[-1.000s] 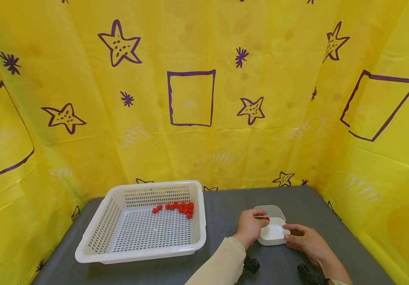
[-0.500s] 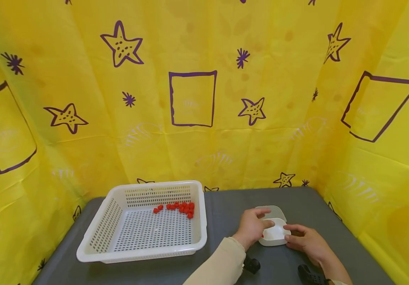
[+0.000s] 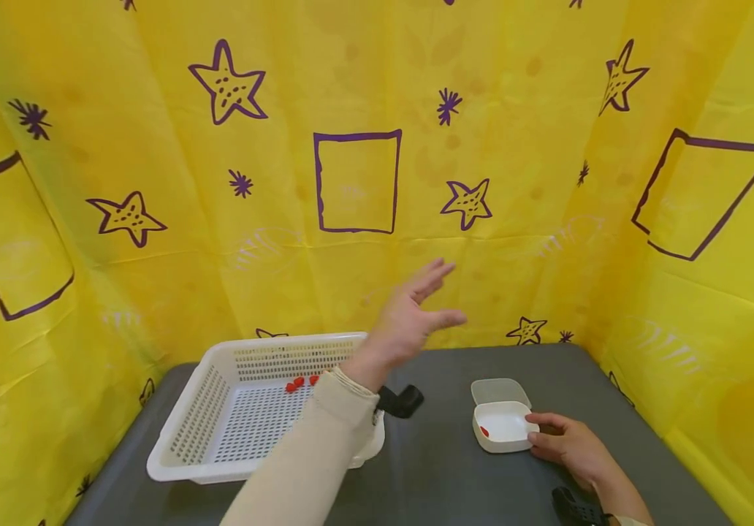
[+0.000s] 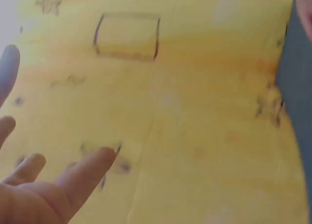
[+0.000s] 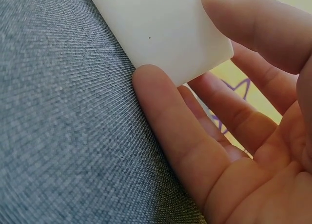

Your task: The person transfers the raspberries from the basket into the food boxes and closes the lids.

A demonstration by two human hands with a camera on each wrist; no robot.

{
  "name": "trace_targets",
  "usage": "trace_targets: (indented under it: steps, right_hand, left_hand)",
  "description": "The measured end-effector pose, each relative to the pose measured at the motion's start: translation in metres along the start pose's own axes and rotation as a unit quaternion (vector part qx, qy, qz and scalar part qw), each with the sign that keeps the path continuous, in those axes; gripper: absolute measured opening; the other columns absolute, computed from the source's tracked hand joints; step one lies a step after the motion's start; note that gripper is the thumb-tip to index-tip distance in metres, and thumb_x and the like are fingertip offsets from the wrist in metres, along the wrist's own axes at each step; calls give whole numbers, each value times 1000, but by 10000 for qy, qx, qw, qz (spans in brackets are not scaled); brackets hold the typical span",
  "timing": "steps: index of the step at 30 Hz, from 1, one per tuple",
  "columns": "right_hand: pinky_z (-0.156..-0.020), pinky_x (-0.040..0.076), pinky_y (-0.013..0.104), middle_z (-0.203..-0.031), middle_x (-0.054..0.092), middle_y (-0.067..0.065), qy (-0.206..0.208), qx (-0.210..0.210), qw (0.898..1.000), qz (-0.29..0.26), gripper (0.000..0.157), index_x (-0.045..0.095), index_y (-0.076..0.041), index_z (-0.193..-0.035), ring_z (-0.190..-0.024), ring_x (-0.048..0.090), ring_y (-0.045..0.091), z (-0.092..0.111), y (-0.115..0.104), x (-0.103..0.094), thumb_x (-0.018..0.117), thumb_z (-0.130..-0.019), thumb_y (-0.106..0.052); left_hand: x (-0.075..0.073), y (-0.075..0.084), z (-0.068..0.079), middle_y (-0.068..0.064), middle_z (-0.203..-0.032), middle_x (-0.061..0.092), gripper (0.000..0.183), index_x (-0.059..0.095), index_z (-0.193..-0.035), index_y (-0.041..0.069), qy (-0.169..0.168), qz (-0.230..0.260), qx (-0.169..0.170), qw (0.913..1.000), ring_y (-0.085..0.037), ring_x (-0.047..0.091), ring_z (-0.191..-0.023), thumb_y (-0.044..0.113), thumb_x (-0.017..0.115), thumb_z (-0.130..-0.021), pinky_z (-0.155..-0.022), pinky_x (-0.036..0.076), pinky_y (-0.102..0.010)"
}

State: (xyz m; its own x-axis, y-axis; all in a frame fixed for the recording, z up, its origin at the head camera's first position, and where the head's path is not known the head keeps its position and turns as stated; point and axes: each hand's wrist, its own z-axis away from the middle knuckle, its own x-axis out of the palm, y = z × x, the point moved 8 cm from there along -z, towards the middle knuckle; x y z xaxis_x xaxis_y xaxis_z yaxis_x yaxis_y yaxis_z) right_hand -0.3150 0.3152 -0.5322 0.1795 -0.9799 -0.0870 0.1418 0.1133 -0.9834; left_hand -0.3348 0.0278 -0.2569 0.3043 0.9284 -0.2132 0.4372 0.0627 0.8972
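Observation:
My left hand (image 3: 406,321) is raised in the air in front of the yellow curtain, fingers spread and holding nothing. Its forearm covers the right part of a white plastic basket (image 3: 173,438), where a few small red pieces (image 3: 294,384) show at the back. On the table to the right sits a small white lidded box (image 3: 507,443), its translucent lid (image 3: 500,391) folded back behind it. One red piece (image 3: 484,432) lies inside, by the left wall. My right hand (image 3: 570,447) holds the box at its right side; the right wrist view shows thumb and fingers around a corner.
A dark grey tabletop (image 3: 436,467) lies under everything. Yellow curtain (image 3: 357,292) with purple drawings encloses the back and both sides. A black wrist strap mount (image 3: 401,402) sticks out below the left wrist, another (image 3: 574,508) at the right wrist.
My left hand has let go of a red piece inside the box and moved up and left, away from it and over by the basket. The right hand stays at the box.

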Motion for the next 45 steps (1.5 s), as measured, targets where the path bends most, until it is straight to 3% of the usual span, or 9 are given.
trace_targets:
  steps: [3,6,11,16,22,27,29,36,45]
  right_hand:
    - [-88,55,42,-131,50,26,-33,-26,10000,-30,52,51,16,-133,-100,65,25,1,0,-1,73,-92,-9]
    - [-87,55,41,-133,48,28,45,21,10000,-33,52,52,15,-133,-99,65,24,1,1,-2,73,-91,-8]
    - [-87,55,40,-139,38,35,186,107,9998,37,52,54,13,-132,-100,64,25,2,1,-4,75,-90,-9]
    - [-88,55,40,-140,39,34,166,104,9998,-16,52,54,12,-132,-101,64,25,0,3,-1,75,-90,-9]
    - [-88,55,41,-136,46,28,119,34,9999,-109,51,53,13,-132,-100,64,24,-2,4,-1,74,-91,-9]
    - [-88,55,41,-139,42,31,158,83,9998,-73,49,54,12,-132,-102,64,25,-2,5,-2,74,-91,-8]
    - [-88,55,41,-138,43,31,131,59,9999,-86,49,54,13,-132,-102,64,25,-2,4,-2,73,-91,-7]
    - [-88,55,41,-129,52,23,-55,-140,9997,-194,52,49,17,-133,-100,64,24,-3,1,1,71,-93,-7]
    - [-88,55,41,-130,53,24,-75,-159,9996,-222,52,46,18,-134,-100,64,23,-3,2,1,69,-94,-5]
  left_hand:
    - [-56,0,1,23,-155,29,70,50,-148,27,17,5,-10,10000,-14,37,-140,14,80,-86,-106,41,-37]
    - [-108,-17,8,18,-160,23,71,46,-151,23,-19,172,-298,9994,-19,32,-143,8,76,-89,-106,41,-40]
    - [-180,-73,30,-10,-164,16,69,35,-156,12,43,652,-1108,9917,-35,31,-142,-1,65,-95,-103,43,-47]
    - [-227,-135,61,-19,-163,10,67,30,-157,7,241,509,-2099,9761,-44,31,-140,7,63,-99,-102,43,-52]
    - [-245,-191,88,-22,-161,18,64,31,-154,0,205,433,-2651,9630,-45,26,-142,12,62,-100,-102,43,-55]
    - [-251,-232,108,-28,-153,33,53,40,-148,-5,467,203,-2921,9550,-45,40,-134,6,60,-100,-98,47,-52]
    - [-254,-246,117,-28,-150,38,50,44,-146,-5,669,23,-3165,9462,-44,46,-129,5,60,-99,-95,50,-51]
    - [-257,-263,132,-26,-145,46,45,56,-139,-1,1037,-417,-3683,9230,-39,55,-120,5,66,-95,-86,55,-50]
    - [-252,-277,135,-26,-134,55,44,59,-134,-5,1002,-546,-3845,9160,-37,61,-112,1,69,-92,-79,58,-45]
